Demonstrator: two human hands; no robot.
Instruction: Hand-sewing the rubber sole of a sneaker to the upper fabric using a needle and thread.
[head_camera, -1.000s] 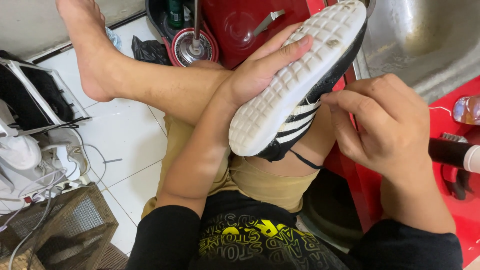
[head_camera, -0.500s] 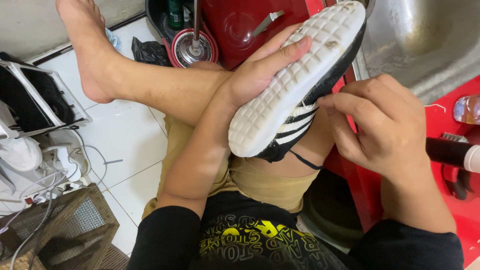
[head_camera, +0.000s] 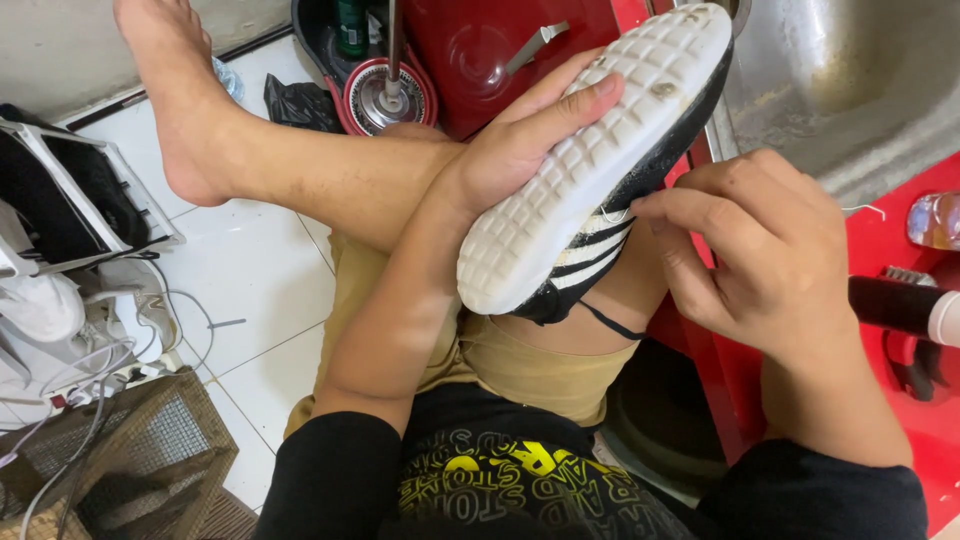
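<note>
Above the person's crossed bare leg (head_camera: 300, 170), a black sneaker (head_camera: 600, 170) with white side stripes is held sole-up, its white waffle-patterned sole facing the camera and its toe pointing toward the steel sink (head_camera: 850, 90) beyond it. The left hand (head_camera: 530, 140) wraps the sole from the leg side, fingers stretched along the tread and pressed together, thumb hidden under the shoe. The right hand (head_camera: 760, 250) sits against the sneaker's striped flank on the sink side, fingertips bunched and pinching something small at the seam where upper meets sole; it looks like a thread or needle, but it is too fine to tell. A thin black cord (head_camera: 610, 322) hangs from the sneaker's collar toward the lap.

Beyond the sneaker's heel end stands a red spin-mop bucket (head_camera: 385, 95); on the red counter (head_camera: 880, 240) past the right hand lie a dark brush handle (head_camera: 895, 305) and a small clear bottle (head_camera: 935, 220).

Judging from this grip, the shoe is steadied only by one hand over a rounded sole, so a firm tug at the seam could twist it loose toward the lap. If a needle is in that pinch, a slip through the stiff rubber edge could jab the left fingertips, which lie close to the working point.
</note>
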